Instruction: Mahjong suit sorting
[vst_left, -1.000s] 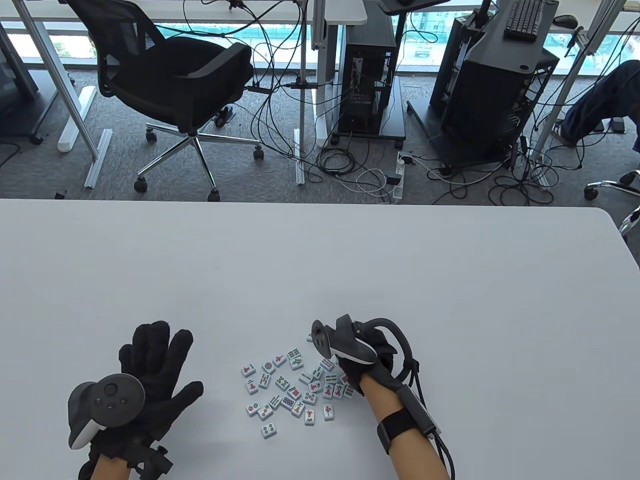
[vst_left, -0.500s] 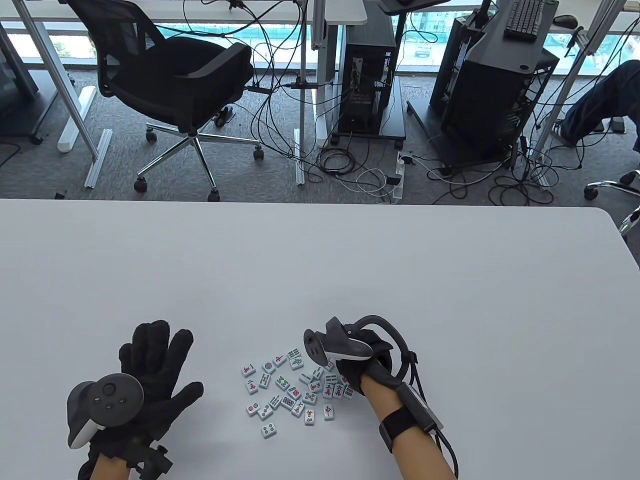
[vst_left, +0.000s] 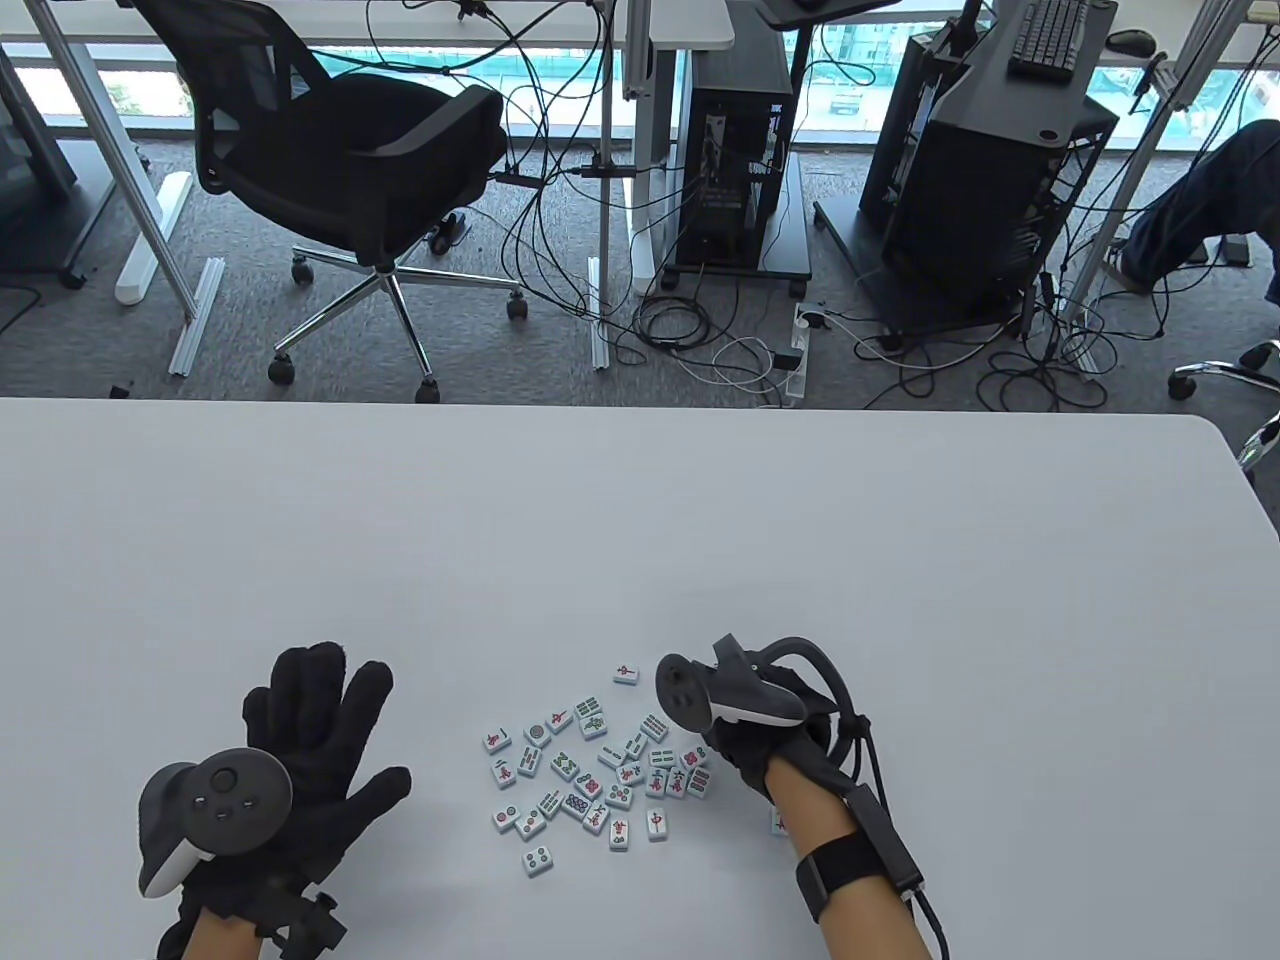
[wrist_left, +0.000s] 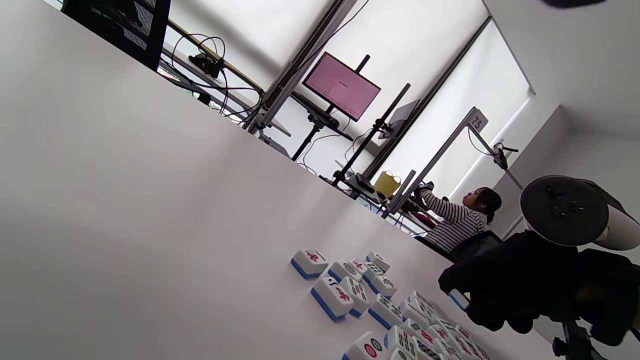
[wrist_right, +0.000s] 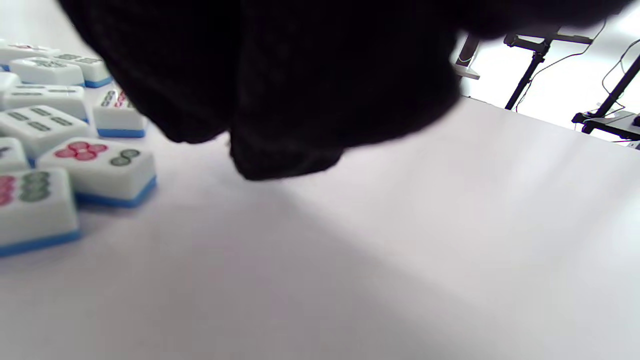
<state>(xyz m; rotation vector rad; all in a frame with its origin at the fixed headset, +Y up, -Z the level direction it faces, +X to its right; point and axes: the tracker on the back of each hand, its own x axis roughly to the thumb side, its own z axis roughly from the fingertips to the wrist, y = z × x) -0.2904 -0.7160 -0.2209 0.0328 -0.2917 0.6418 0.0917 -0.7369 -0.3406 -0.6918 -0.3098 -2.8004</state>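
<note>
Lying face up in a loose cluster of mahjong tiles (vst_left: 590, 765) on the near part of the white table (vst_left: 640, 520), white tops over blue backs, some touching, others slightly apart; showing up in the left wrist view (wrist_left: 360, 300) as a scatter running toward the lower right, and in the right wrist view (wrist_right: 75, 135) as blurred close blocks at the left edge. Sitting apart from the cluster on its far side, a lone red-marked tile (vst_left: 626, 673), just left of the right hand's tracker. Peeking out beside the right wrist, another tile (vst_left: 778, 822), mostly hidden by the forearm. Standing beyond the table's far edge, a black office chair (vst_left: 340, 170), computer towers (vst_left: 735, 170) on carts, and tangled cables (vst_left: 720, 340) on the carpet. Hovering at the cluster's right edge, the right hand (vst_left: 770, 730), curled with its knuckles up and its tracker (vst_left: 725, 692) riding on top; covering the rightmost tiles from above, so hard to tell whether its fingers are pinching anything or only bunching together, the right wrist view giving nothing but a dark glove (wrist_right: 280, 80) filling the top. Resting flat on the table well left of the cluster, the left hand (vst_left: 300, 760), palm down with fingers (vst_left: 310, 690) spread wide and thumb angled toward the tiles, gripping nothing, its tracker (vst_left: 205, 815) strapped over the back.
</note>
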